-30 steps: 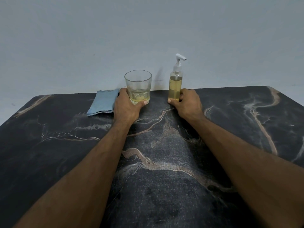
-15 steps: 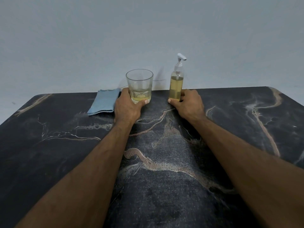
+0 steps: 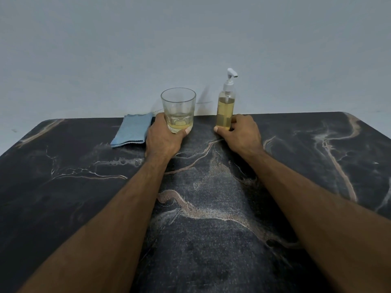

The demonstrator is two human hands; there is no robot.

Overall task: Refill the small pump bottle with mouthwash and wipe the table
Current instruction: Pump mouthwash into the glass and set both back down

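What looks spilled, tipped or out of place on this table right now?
Nothing stands out. The glass and pump bottle stand upright, gripped by the left hand and right hand. The blue cloth lies folded, and no puddle shows on the marble table.

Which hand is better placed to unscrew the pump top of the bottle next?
Probably the left hand, once it lets go of the glass. The right hand already grips the base of the pump bottle and can steady it.
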